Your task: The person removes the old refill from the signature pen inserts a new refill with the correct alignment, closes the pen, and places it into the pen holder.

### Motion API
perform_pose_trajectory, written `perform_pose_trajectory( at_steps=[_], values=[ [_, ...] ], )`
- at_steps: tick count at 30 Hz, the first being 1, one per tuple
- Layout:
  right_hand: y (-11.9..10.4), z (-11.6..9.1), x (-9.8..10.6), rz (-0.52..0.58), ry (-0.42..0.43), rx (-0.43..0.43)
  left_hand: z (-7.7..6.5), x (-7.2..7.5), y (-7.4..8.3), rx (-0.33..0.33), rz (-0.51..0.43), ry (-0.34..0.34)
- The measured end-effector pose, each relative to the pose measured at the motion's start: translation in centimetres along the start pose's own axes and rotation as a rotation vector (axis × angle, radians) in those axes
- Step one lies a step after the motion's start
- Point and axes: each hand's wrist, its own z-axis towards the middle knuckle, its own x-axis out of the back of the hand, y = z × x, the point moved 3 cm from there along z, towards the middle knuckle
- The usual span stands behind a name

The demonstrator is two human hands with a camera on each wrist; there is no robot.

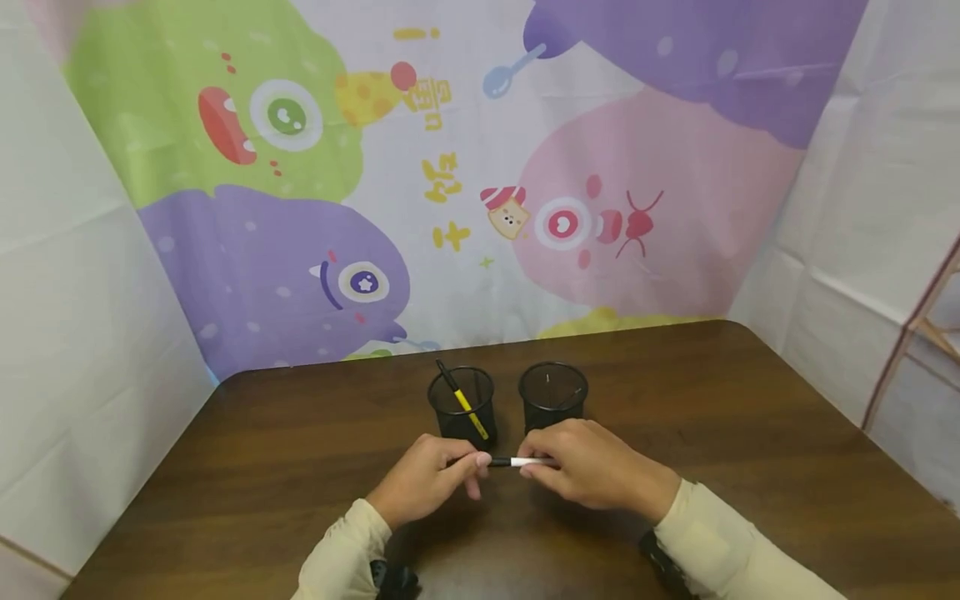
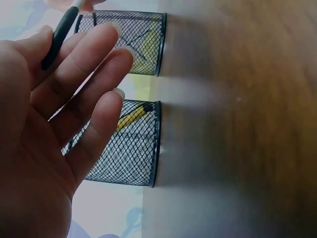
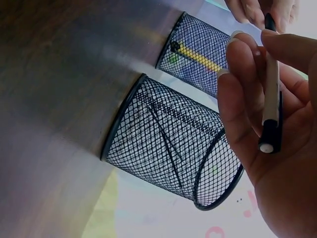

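Observation:
Both hands hold one pen (image 1: 522, 462) level above the table, in front of two black mesh pen cups. It has a white barrel, a black front part, and a black clip and rear end (image 3: 270, 136). My left hand (image 1: 423, 479) pinches the black front end between thumb and index finger, its other fingers loosely extended in the left wrist view. My right hand (image 1: 596, 467) grips the white barrel between thumb and fingers. A yellow-and-black pen (image 1: 468, 410) leans in the left cup (image 1: 447, 423). Thin dark items show inside the right cup (image 3: 133, 129).
The brown wooden table (image 1: 285, 467) carries the cups near its back edge. Behind it hangs a cloth (image 1: 465, 300) with cartoon monsters, and white cloth walls (image 1: 810, 208) stand at both sides. Dark wrist devices (image 1: 393, 579) sit at the sleeves.

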Motion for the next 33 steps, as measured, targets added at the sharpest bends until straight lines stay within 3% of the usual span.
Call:
perform_pose_trajectory(
  at_steps=[11, 17, 22, 33],
  values=[
    [0.01, -0.13, -0.01, 0.004, -0.017, -0.027, 0.25, -0.44, -0.2, 0.032, 0.006, 0.017],
    [0.0, 0.01, -0.02, 0.014, -0.023, -0.025, 0.34, -0.45, -0.03, -0.022, -0.072, 0.015],
    [-0.08, -0.02, 0.04, 0.018, -0.023, -0.034, 0.42, -0.55, 0.18, -0.09, -0.027, 0.062],
    [-0.21, -0.01, -0.38, 0.028, -0.029, -0.032, 0.03, -0.72, 0.44, -0.074, 0.01, 0.07]
  ],
)
